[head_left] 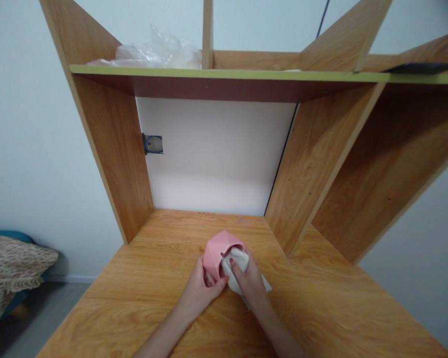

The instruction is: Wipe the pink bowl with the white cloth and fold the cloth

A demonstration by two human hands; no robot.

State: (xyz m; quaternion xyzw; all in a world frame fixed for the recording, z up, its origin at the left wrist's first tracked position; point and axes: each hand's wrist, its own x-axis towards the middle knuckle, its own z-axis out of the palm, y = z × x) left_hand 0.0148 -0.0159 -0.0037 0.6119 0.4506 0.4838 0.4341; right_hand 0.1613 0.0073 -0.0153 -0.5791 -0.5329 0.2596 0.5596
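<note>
The left hand (202,290) curls, thumb (220,285) angled toward the fingers (238,271) of the right hand (252,283). Both bare forearms (169,328) slant inward behind them.

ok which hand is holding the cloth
The right hand: it has the pale cloth at the opening, whereas the left hand grips the pink container.

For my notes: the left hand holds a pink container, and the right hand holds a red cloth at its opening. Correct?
Not quite: the head view shows a pale grey cloth, not red. The left hand holds the pink container, and the right hand holds the cloth at its opening.
</note>
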